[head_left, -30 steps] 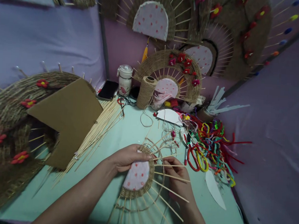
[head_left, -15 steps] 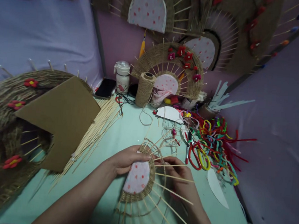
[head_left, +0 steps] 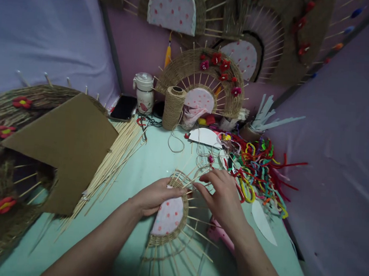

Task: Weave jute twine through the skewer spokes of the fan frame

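My left hand (head_left: 160,197) grips a half-round fan (head_left: 169,216) by its upper edge, thumb on top. The fan has a white, red-dotted fabric centre, a woven twine border and thin sticks spreading outward. A loose twine strand curves across the sticks. At the fan's upper right, my right hand (head_left: 220,194) has thumb and fingers closed around the twine (head_left: 201,171) between the sticks; the exact pinch is small and partly hidden. Below my right wrist lies a pink object (head_left: 220,234), partly covered by the forearm.
A twine spool (head_left: 173,108), white jar (head_left: 144,94) and phone (head_left: 124,107) stand at the back. Left are a stick bundle (head_left: 116,161) and cardboard (head_left: 74,152). Scissors (head_left: 246,189) and coloured pipe cleaners (head_left: 265,168) lie right. A decorated woven fan (head_left: 236,103) leans behind.
My right hand has risen from behind the sticks to above the fan's upper right, uncovering the pink object. My left hand keeps its hold. The view has shifted slightly right.
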`<state>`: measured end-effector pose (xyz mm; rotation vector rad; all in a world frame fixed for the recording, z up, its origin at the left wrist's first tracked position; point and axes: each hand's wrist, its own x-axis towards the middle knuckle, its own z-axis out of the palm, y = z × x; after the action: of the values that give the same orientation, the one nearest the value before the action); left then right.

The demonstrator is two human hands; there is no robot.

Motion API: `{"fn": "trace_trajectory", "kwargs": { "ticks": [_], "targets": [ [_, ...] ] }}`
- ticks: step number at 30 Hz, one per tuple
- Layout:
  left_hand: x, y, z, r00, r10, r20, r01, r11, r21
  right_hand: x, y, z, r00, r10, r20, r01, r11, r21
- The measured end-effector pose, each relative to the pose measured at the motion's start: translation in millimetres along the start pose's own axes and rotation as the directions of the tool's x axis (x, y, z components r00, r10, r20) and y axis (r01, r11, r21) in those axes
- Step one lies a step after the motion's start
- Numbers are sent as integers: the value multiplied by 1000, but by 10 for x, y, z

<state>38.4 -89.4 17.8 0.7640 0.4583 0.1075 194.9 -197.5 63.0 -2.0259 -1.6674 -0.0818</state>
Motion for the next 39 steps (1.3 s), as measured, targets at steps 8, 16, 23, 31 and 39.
{"fn": "trace_trajectory", "kwargs": {
  "ticks": [8, 16, 23, 31, 39],
  "targets": [
    [-21, 23, 20, 1000, -2, -31, 3, 1000, 30, 47, -48, 108, 999, 38, 33, -31, 984, -175],
    [-1, 36, 31, 1000, 17, -10, -17, 1000, -10, 8, -68, 101, 995, 92, 24, -88, 988, -126],
    [2, -5, 19, 1000, 3, -15, -3, 1000, 9, -46, -98, 151, 991, 117, 58, -107, 982, -153],
    [34, -35, 26, 1000, -17, -9, 17, 1000, -4, -51, -57, 214, 984, 172, -48, -179, 954, -241],
    [38, 44, -68, 996, -27, -91, 30, 999, 34, -423, 287, -242, 965, 263, 6, -258, 951, -170]
  ]
}}
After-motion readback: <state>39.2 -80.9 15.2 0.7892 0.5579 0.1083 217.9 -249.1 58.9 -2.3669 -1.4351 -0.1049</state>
